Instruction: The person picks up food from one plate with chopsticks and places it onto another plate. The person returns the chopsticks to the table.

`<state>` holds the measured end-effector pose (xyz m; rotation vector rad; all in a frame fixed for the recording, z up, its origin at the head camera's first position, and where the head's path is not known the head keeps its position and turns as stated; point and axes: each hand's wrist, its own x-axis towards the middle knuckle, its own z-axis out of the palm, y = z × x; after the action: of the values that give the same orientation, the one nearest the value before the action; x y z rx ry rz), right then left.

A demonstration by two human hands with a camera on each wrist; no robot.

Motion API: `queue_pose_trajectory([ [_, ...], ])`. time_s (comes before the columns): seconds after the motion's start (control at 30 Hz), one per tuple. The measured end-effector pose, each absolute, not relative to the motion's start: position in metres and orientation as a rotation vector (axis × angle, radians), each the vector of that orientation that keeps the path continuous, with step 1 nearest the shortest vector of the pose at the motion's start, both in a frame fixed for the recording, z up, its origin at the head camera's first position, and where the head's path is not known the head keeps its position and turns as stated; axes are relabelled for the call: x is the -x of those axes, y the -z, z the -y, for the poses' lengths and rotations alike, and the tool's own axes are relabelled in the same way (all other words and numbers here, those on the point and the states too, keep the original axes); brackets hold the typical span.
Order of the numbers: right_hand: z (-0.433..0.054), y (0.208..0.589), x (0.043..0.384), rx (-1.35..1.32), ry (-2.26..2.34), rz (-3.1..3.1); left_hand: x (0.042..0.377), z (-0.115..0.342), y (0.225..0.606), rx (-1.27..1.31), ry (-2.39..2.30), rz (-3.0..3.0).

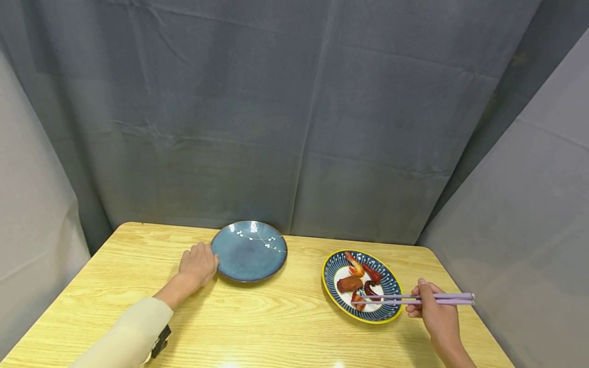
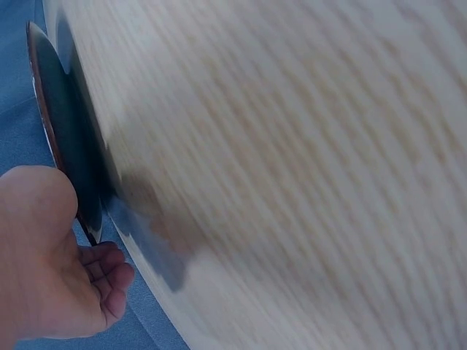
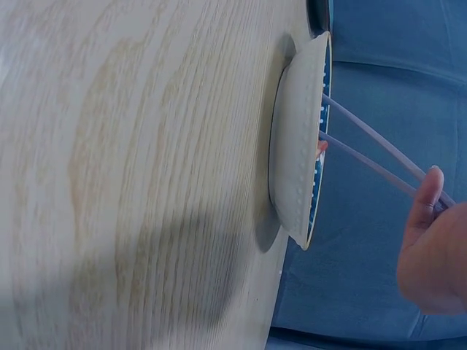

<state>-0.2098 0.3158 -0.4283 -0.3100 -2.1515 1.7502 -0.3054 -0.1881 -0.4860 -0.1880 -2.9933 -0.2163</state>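
Note:
My left hand [image 1: 199, 263] grips the left rim of a glossy blue plate [image 1: 250, 255] painted with a white blossom branch. In the left wrist view, curled fingers [image 2: 111, 281] sit at the rim, with the thumb side over the plate's edge. With my right hand [image 1: 434, 312] I hold a pair of lilac chopsticks [image 1: 442, 298], pointing left over a yellow-rimmed, blue-patterned dish [image 1: 390, 278]. Their tips are at a small red-brown piece of food [image 1: 358, 301] near the dish's front. Beside it lie a shrimp [image 1: 355, 265], a brown chunk [image 1: 349, 284], a dark curled piece [image 1: 369, 289] and a red piece [image 1: 374, 275].
Both dishes stand on a light wood table [image 1: 267, 327], the blue plate close to the back edge. A grey cloth [image 1: 230, 128] hangs behind the table, and pale cloths flank it at the left and right [image 1: 515, 230].

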Motion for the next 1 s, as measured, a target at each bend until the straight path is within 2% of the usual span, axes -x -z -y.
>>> queue_pose_trajectory([
  [1.0, -0.3133, 0.4256, 0.2064, 0.29, -1.839, 2.088, 0.3076, 0.1878, 0.4868, 0.177, 0.223, 3.006],
])
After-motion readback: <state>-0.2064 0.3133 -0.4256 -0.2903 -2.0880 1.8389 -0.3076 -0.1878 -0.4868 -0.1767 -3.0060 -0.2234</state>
